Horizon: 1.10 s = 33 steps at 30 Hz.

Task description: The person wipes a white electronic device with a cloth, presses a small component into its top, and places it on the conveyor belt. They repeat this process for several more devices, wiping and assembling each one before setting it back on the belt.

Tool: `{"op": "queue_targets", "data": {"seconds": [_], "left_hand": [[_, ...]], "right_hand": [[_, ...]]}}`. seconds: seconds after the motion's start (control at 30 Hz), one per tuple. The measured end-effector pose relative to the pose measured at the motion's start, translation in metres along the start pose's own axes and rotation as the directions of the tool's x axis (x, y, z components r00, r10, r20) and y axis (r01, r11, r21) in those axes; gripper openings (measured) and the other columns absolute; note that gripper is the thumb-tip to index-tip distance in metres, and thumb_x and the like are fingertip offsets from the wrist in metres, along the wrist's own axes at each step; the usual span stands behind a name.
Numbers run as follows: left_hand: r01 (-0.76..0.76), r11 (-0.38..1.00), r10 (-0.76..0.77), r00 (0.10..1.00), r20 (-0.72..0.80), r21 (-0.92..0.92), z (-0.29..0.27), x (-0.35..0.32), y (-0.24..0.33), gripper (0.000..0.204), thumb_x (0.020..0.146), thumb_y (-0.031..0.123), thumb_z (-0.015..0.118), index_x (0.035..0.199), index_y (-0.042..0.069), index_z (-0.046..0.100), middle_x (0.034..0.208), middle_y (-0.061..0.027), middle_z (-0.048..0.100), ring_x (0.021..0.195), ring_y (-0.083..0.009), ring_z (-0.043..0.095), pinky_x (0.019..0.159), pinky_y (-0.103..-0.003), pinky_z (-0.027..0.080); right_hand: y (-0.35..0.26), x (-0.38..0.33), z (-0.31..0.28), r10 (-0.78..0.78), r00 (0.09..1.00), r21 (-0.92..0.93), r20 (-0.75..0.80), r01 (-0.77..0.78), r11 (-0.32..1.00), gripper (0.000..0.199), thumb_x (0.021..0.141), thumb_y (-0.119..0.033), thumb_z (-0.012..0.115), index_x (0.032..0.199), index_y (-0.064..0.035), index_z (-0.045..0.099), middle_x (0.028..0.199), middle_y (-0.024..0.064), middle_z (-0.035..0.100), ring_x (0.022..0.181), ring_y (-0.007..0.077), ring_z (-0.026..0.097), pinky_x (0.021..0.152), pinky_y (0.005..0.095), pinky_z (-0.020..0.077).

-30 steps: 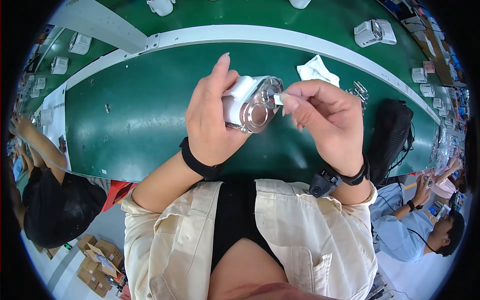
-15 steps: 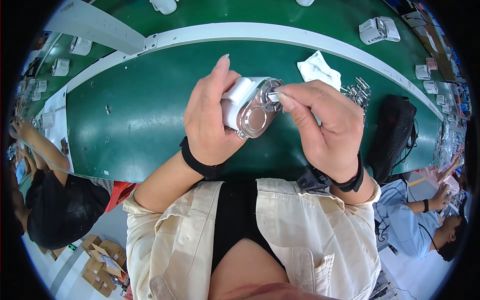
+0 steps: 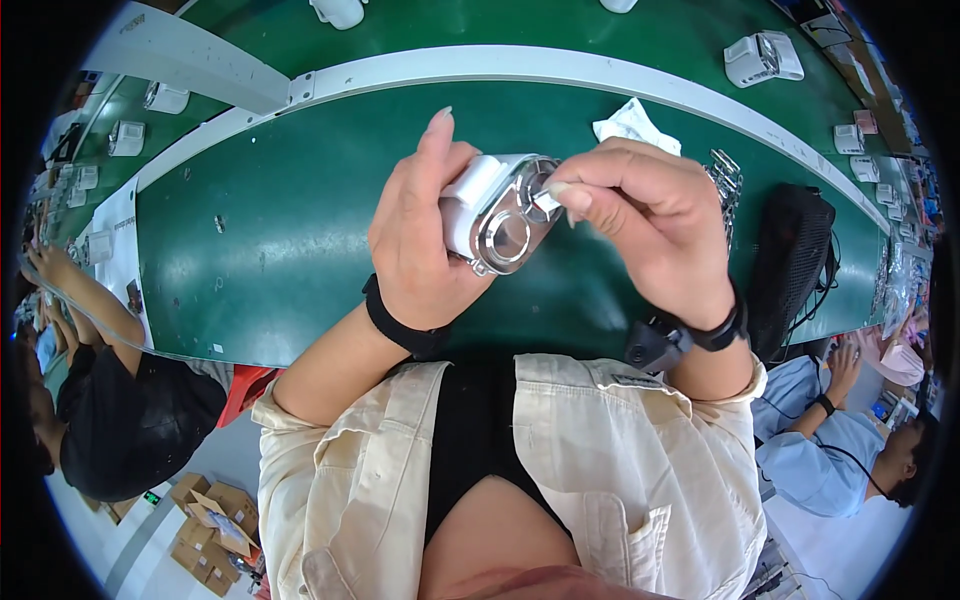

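Black clothes mark a seated co-worker [image 3: 140, 425] far to the left of the fingers, beside a white sheet [image 3: 122, 265] at the near-left end of the green bench [image 3: 300, 220]. Next comes the left hand [image 3: 412, 225], curled around the left side of a white device [image 3: 465, 222]; one finger sticks up past the body, the others mostly hidden behind it. So the device sits between the two hands, its clear oval face turned up and to the right. Its long axis slants: far end up by the right fingertips, near end down toward the left wrist. Left has the body and is nearer; right meets only the far half. There, a small white strip [image 3: 546, 203] is pinched between thumb and forefinger of the right hand [image 3: 665, 225], at the face; I cannot tell whether strip and face touch. Beyond these fingers lies a crumpled white cloth [image 3: 636, 127]; to their right, metal parts [image 3: 724, 178], then a black case [image 3: 790, 262], well apart from the device.
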<state>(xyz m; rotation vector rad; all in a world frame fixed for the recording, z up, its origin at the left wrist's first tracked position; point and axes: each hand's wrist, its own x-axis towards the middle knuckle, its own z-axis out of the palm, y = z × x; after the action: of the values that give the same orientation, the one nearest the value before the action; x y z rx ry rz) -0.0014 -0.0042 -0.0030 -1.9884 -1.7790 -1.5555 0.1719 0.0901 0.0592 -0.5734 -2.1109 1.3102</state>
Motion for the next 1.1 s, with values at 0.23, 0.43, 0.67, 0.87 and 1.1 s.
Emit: {"op": "queue_targets", "data": {"seconds": [0.23,0.43,0.67,0.87,1.1], "left_hand": [[0.015,0.999,-0.013,0.999,-0.044,0.050,-0.001,0.003,0.003,0.096,0.062,0.010,0.089,0.141,-0.004,0.035,0.102,-0.0150,0.066,0.086,-0.0221,0.066,0.071,-0.029,0.054],[-0.069,0.990,0.084,0.988,-0.126,0.120,0.002,0.005,0.001,0.079,0.067,0.013,0.084,0.131,-0.010,0.044,0.090,-0.0143,0.064,0.072,-0.0245,0.062,0.061,-0.031,0.052],[-0.160,0.955,0.179,0.982,-0.053,0.249,0.003,0.003,-0.003,0.078,0.066,0.010,0.083,0.130,-0.011,0.044,0.094,-0.0163,0.064,0.076,-0.0266,0.063,0.063,-0.032,0.054],[-0.010,0.980,0.016,0.999,-0.028,0.200,-0.002,0.004,0.005,0.085,0.063,0.008,0.086,0.134,-0.009,0.042,0.099,-0.0181,0.065,0.082,-0.0281,0.066,0.068,-0.033,0.055],[0.092,0.978,-0.102,0.994,-0.043,-0.189,-0.002,-0.002,0.012,0.097,0.062,0.014,0.090,0.139,-0.008,0.034,0.102,-0.0182,0.065,0.085,-0.0259,0.067,0.073,-0.031,0.055]], "right_hand": [[0.001,-0.003,0.021,-0.295,0.939,-0.379,-0.178,0.212,0.901,0.011,0.083,-0.002,0.069,0.093,0.0010,0.069,0.074,0.0106,0.065,0.058,0.0189,0.059,0.053,0.0277,0.0456],[0.000,-0.007,0.040,-0.428,0.879,-0.591,-0.210,0.235,0.772,0.020,0.077,0.001,0.069,0.096,0.0056,0.068,0.076,0.0114,0.063,0.059,0.0233,0.059,0.055,0.0322,0.0488],[-0.013,-0.012,0.044,-0.218,0.972,-0.753,-0.082,0.083,0.652,0.030,0.075,0.000,0.067,0.103,0.0080,0.065,0.080,0.0103,0.059,0.063,0.0253,0.058,0.055,0.0343,0.0493],[-0.009,-0.004,0.027,-0.168,0.985,-0.625,-0.030,0.113,0.773,0.033,0.084,-0.007,0.063,0.115,0.0050,0.063,0.090,0.0106,0.059,0.075,0.0227,0.061,0.063,0.0330,0.0515],[0.014,0.001,0.021,0.171,0.984,0.445,0.056,-0.178,0.878,0.036,0.097,-0.019,0.054,0.127,0.0027,0.056,0.112,0.0090,0.062,0.100,0.0175,0.061,0.084,0.0302,0.0510]]}}
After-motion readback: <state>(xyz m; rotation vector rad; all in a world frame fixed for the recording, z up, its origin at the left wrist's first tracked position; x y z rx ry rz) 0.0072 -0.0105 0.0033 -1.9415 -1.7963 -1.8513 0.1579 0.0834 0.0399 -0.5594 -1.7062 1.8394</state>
